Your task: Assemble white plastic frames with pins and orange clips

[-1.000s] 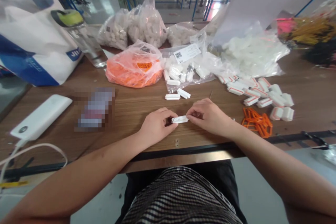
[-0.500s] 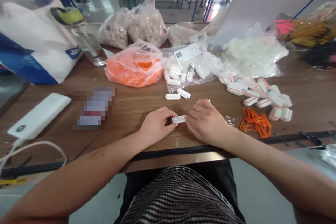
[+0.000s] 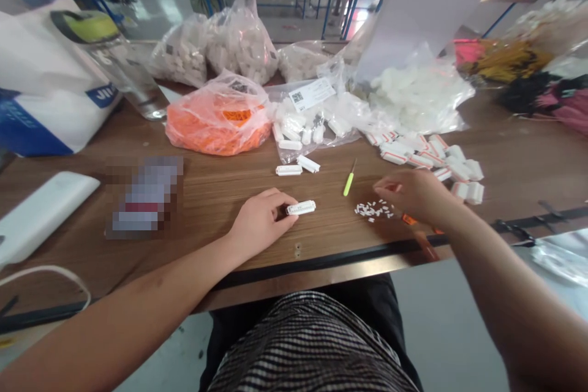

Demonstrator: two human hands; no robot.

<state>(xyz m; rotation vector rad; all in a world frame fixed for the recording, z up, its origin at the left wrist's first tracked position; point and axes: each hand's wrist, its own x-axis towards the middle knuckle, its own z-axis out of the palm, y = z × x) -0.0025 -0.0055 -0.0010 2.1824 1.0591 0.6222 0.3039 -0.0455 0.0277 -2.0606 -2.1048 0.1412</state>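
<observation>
two bare hands low over a brown wooden table (image 3: 215,190), well apart. left hand (image 3: 260,226) resting on the tabletop, thumb and curled fingertips pinching one end of a small white plastic case (image 3: 301,207), held flat just above the wood near the table's front edge. right hand (image 3: 416,195) off to the right, fingers bent and drawn together over a scatter of tiny white pieces (image 3: 373,211); possibly something nipped between the fingertips, but too blurred to tell. orange frames (image 3: 408,219) partly hidden beneath that palm. between the hands, a green-handled pick (image 3: 349,184) lying on the wood, touched by neither. farther back, two loose white cases (image 3: 297,166), an orange-filled bag (image 3: 219,115), a clear bag (image 3: 312,122) of more white cases, and a heap of white-and-red cases (image 3: 427,153) just behind the right hand.
</observation>
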